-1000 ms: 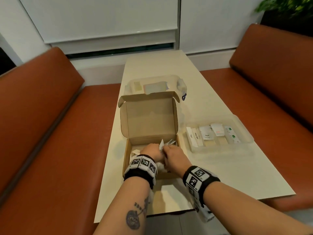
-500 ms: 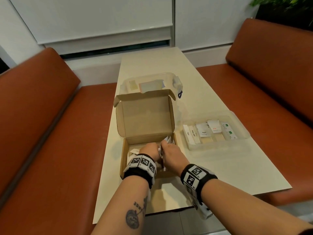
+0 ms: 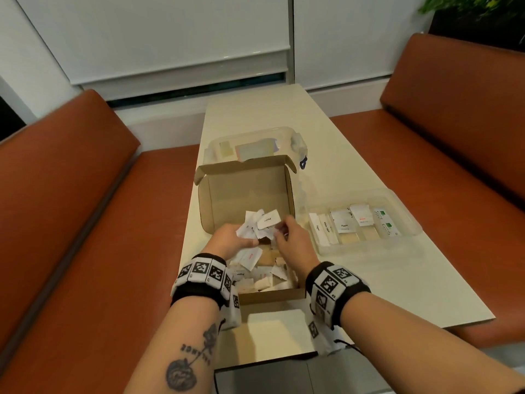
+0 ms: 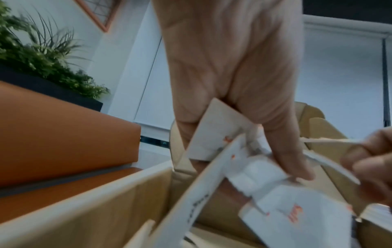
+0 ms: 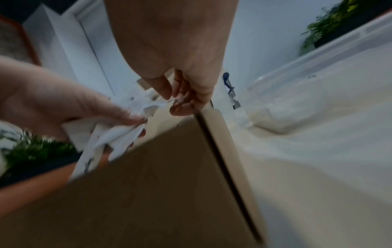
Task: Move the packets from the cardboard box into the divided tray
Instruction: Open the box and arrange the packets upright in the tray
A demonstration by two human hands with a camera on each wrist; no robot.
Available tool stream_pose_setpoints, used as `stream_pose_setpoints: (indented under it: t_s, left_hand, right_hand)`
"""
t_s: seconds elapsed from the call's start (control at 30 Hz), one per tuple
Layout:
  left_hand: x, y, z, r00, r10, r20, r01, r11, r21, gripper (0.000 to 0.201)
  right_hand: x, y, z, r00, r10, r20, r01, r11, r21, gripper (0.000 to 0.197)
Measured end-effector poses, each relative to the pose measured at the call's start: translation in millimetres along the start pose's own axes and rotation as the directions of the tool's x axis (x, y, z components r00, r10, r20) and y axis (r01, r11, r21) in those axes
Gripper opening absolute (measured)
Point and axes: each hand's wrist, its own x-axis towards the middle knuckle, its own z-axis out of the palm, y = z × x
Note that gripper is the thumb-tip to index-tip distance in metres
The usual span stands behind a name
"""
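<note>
An open cardboard box stands on the table in front of me, lid up, with several white packets loose on its bottom. Above the box my left hand grips a fanned bunch of packets; the same bunch shows under its thumb in the left wrist view. My right hand pinches one packet at the bunch's right edge. To the right of the box lies the clear divided tray, with packets sorted in its compartments.
A clear plastic lidded container stands behind the box. The cream table is narrow, with orange benches on both sides. A white card lies near the table's front edge. A plant sits at the back right.
Both hands have risen out of the box. The left hand now holds a bunch of packets up, and the right hand has taken hold of one at its edge.
</note>
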Motion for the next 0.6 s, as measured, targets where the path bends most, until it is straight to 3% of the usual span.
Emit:
stream_pose_setpoints:
  t_s: [0.1,0.17,0.3,0.4,0.53,0.6]
  left_hand:
    - [-4,-5,-7,0.999,-0.001,-0.038,-0.001,0.999,-0.040,0.027]
    - [-5,-9,-9,0.999,0.011,-0.042,-0.013,0.999,-0.048,0.023]
    - [-6,-12,-11,0.999,0.041,-0.008,-0.041,0.997,-0.071,0.009]
    - [-6,-9,-8,0.998,0.063,0.008,-0.062,0.995,-0.080,0.008]
    - [-1,-10,-4,0.997,-0.003,-0.074,-0.005,0.994,-0.112,0.024]
    - [1,-13,-2,0.992,-0.015,-0.125,-0.004,0.989,-0.147,0.020]
  right_hand:
    - [7,-10,-5,0.994,0.083,-0.073,-0.071,0.985,0.157,0.005]
    - [8,-16,-7,0.988,0.135,-0.079,-0.111,0.959,0.260,0.014]
    - [9,-22,-7,0.971,0.186,0.149,-0.222,0.935,0.278,0.044]
    - [13,-22,-4,0.960,0.188,0.209,-0.255,0.897,0.361,0.033]
    - [18,-16,-8,0.967,0.223,0.126,-0.256,0.880,0.400,0.021]
    - [20,-12,-12,0.966,0.240,0.100,-0.259,0.864,0.431,0.017]
